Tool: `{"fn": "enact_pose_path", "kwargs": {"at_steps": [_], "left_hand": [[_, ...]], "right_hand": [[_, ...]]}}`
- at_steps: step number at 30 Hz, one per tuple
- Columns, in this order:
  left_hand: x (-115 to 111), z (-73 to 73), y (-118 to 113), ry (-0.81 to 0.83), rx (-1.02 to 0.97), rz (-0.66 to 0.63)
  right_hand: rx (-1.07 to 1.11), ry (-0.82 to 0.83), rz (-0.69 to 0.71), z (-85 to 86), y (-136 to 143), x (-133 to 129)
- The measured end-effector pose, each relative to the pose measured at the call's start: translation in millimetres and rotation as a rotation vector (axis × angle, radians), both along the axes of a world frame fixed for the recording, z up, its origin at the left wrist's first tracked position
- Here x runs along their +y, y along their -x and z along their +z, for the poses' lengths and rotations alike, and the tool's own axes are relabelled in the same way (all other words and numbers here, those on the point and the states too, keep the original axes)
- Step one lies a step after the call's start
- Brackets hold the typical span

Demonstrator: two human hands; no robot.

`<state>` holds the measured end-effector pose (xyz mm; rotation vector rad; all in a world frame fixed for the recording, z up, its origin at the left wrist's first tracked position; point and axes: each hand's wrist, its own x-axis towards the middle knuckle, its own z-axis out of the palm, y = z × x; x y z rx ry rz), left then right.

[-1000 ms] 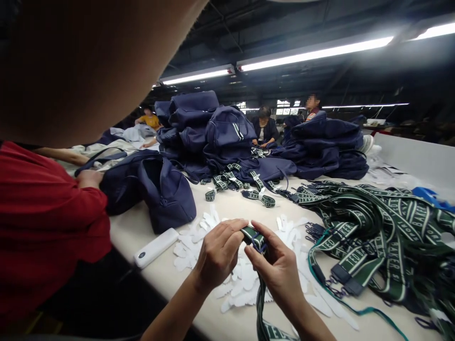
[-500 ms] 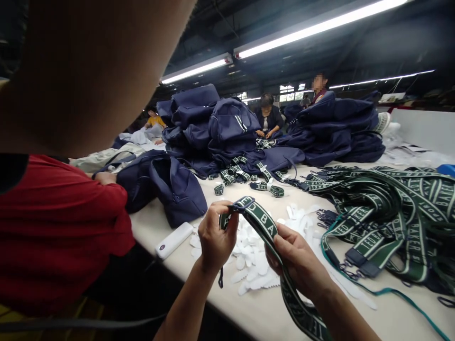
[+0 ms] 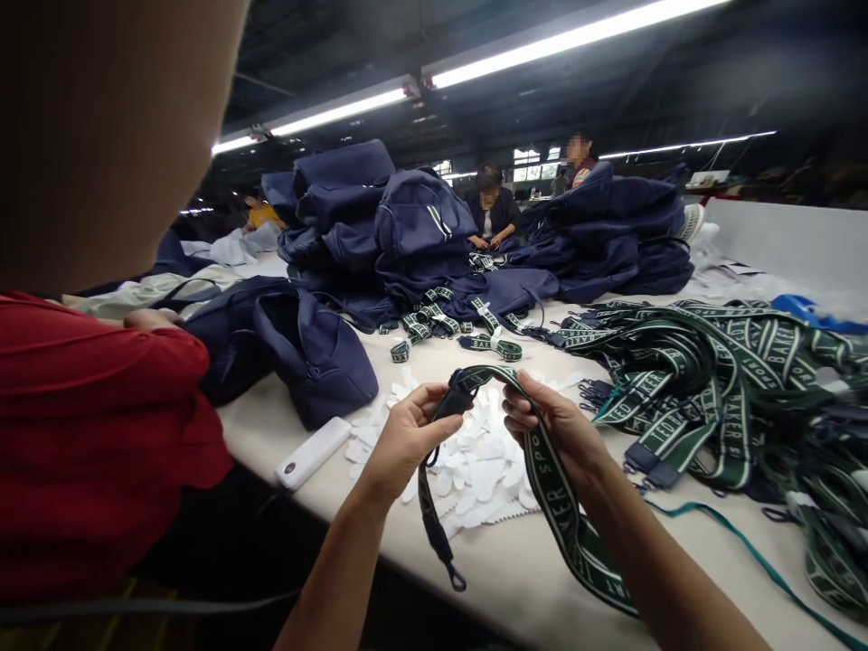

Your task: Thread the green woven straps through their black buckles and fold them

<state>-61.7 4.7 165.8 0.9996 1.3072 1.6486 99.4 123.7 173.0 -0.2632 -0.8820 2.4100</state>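
1. Table [image 3: 529, 588]: one pale worktop runs under both hands and out beyond the fingers, carrying everything else.
2. Bags [image 3: 420, 226]: navy ones are heaped well beyond the fingertips in two big piles, too overlapped to count, and one more bag [image 3: 305, 353] lies open to the left of the left hand, beside a co-worker's red sleeve [image 3: 95, 434]. Three other people sit far behind the piles.
3. Straps [image 3: 732, 398]: a large tangle of green lettered ones lies to the right of the right fingers, too many to count; a smaller cluster of rolled ones [image 3: 440, 330] sits just beyond the fingertips.
4. Strap in hand [image 3: 562, 515]: one only. Compared with half a second ago it has turned over between the hands: the lettered green face that arched up between them now runs down past the right wrist, and a dark end with a small clip [image 3: 453, 575] hangs free below the left hand. It reads as a length being fed through and straightened.
5. Left hand [image 3: 400, 443]: thumb and fingers are clamped on the dark buckle end of the strap.
6. Right hand [image 3: 562, 429]: fingers are curled around the webbing, pinching it near its top.
7. White paper shapes [image 3: 475, 479]: scattered directly under the fingers, uncountable.
8. One white slab, perhaps a power bank [image 3: 313, 452], lies left of the left hand.
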Motion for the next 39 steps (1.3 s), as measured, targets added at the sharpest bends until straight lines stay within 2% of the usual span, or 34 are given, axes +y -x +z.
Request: {"fn": "enact_pose_path", "kwargs": {"at_steps": [4,8,12,15,19,25,29,31,34,39], "left_hand": [[-6.3,-0.7,4.5,0.017,-0.102,-0.108],[-7.8,-5.0,8.4,0.033,-0.179,-0.074],[-6.4,-9.6,14.1,0.006,-0.043,0.028],[-4.8,-12.6,19.2,-0.004,0.095,0.123],[-2.8,-14.1,23.9,0.02,0.169,0.136],[1.1,-10.8,21.7,0.002,0.228,0.053],[8.6,-12.1,6.5,-0.082,0.178,-0.086],[13.1,-13.2,-2.9,-0.096,0.149,-0.116],[18.9,-13.2,-11.5,-0.096,0.174,0.013],[23.8,-10.5,-7.7,-0.215,0.199,0.296]], "right_hand": [[0.03,0.089,0.051,-3.5,3.8,1.6],[0.025,0.043,0.069,-6.7,4.7,0.6],[-0.015,-0.153,0.093,-8.9,2.5,3.8],[-0.143,-0.346,0.119,-8.5,1.2,12.4],[-0.292,-0.519,0.081,-5.5,2.8,27.0],[-0.258,-0.512,0.11,1.0,7.1,32.5],[-0.214,-0.504,0.11,6.8,8.6,20.5],[-0.22,-0.528,0.132,8.9,8.6,13.3],[-0.287,-0.595,0.155,9.7,5.5,5.4],[-0.376,-0.663,0.136,0.6,-6.2,0.7]]}}
